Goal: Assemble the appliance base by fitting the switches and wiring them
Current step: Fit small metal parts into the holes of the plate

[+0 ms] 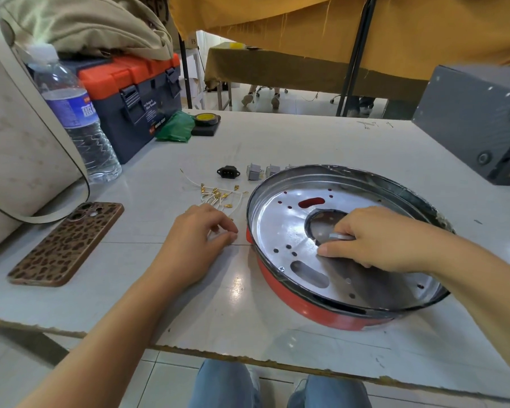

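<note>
- Reaching into the appliance base (280, 231), your right hand (374, 240) curls its fingers around a small grey part (340, 237) (what it is, I cannot tell) beside the round central opening of the metal plate.
- Your left hand (200, 240) rests on the tabletop (306, 136) just left of the base, fingers loosely curled, fingertips at the near end of the bundle of white wires (218, 198) with brass terminals; whether it pinches one I cannot tell.
- The base, red-walled and dark-rimmed, sits toward the right side of the tabletop, close to its near edge.
- Behind the base's far rim stand two grey switches (255, 171); a black power socket (228, 172) lies just left of them.
- A phone (68, 242) in a spotted case lies near the left edge.
- Toward the far left corner stand a water bottle (77, 119) and a toolbox (136, 104), with a tape roll (207, 119) beside it.
</note>
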`<state>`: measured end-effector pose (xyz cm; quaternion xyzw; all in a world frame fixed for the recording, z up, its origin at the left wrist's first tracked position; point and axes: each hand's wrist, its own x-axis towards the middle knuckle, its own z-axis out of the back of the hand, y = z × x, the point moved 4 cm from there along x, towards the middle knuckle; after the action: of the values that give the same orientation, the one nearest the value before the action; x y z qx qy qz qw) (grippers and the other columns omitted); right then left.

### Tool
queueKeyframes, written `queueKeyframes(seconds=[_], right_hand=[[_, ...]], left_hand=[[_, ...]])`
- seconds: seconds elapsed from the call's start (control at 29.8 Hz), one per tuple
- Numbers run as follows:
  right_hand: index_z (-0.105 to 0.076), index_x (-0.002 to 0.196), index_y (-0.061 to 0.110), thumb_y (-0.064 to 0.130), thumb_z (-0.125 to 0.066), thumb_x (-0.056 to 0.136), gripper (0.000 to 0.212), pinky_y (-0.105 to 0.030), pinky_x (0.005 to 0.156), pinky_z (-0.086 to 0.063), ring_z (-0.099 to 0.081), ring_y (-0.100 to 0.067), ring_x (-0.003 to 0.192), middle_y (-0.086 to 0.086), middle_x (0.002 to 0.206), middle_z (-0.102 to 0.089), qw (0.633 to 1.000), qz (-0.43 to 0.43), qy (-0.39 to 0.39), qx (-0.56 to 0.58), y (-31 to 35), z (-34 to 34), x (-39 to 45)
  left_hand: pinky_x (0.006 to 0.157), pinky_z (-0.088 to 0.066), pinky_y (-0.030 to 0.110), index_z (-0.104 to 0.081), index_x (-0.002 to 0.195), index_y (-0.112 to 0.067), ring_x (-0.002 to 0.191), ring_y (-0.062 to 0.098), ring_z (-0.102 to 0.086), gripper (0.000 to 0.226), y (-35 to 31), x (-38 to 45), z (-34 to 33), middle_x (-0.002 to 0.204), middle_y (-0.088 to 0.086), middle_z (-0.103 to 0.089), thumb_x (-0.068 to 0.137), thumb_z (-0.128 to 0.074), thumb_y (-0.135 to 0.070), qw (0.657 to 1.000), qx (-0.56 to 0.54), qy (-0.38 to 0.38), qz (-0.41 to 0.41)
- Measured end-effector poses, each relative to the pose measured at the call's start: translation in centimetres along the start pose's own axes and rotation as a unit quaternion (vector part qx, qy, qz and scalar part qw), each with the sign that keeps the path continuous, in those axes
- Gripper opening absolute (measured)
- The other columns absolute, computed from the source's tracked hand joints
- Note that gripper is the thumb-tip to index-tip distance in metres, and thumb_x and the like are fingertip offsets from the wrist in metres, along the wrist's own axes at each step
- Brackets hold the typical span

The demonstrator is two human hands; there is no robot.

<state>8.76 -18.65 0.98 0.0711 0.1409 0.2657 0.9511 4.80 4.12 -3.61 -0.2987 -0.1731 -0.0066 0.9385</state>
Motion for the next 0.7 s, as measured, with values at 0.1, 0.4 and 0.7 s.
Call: queueKeyframes(seconds=[0.1,0.4,0.7], right_hand=[[-0.046,0.049,0.013,0.045,-0.054,0.091,0.053,-0.015,0.050,-0.037,-0.042,-0.003,0.037,0.005,0.042,-0.049,0.999,-0.009,0.002,0.034,0.2,0.0,0.2],[-0.047,0.059,0.011,0.026,-0.049,0.096,0.041,-0.009,0.039,-0.034,-0.044,0.001,0.031,0.006,0.041,-0.057,0.990,-0.039,-0.029,0.131,0.8,-0.3,1.0],[-0.059,0.058,0.014,0.038,-0.063,0.087,0.037,-0.023,0.052,-0.035,-0.043,-0.009,0.049,-0.001,0.055,-0.055,0.994,0.023,-0.019,0.101,-0.5,1.9,0.0]], left_hand=[[0.063,-0.034,0.006,-0.069,0.078,-0.019,0.075,-0.003,-0.053,0.009,-0.2,0.0,0.4,0.074,-0.015,-0.060,0.083,-0.068,-0.011,0.998,-0.043,-0.041,0.000],[0.068,-0.048,0.015,-0.068,0.083,-0.032,0.071,0.002,-0.060,0.021,-1.5,0.1,2.0,0.081,-0.013,-0.069,0.086,-0.065,-0.012,0.976,-0.195,-0.100,-0.009],[0.070,-0.049,0.019,-0.068,0.082,-0.030,0.073,0.006,-0.060,0.018,-4.9,0.3,2.4,0.082,-0.014,-0.068,0.084,-0.068,-0.013,0.976,-0.201,-0.042,-0.076]])
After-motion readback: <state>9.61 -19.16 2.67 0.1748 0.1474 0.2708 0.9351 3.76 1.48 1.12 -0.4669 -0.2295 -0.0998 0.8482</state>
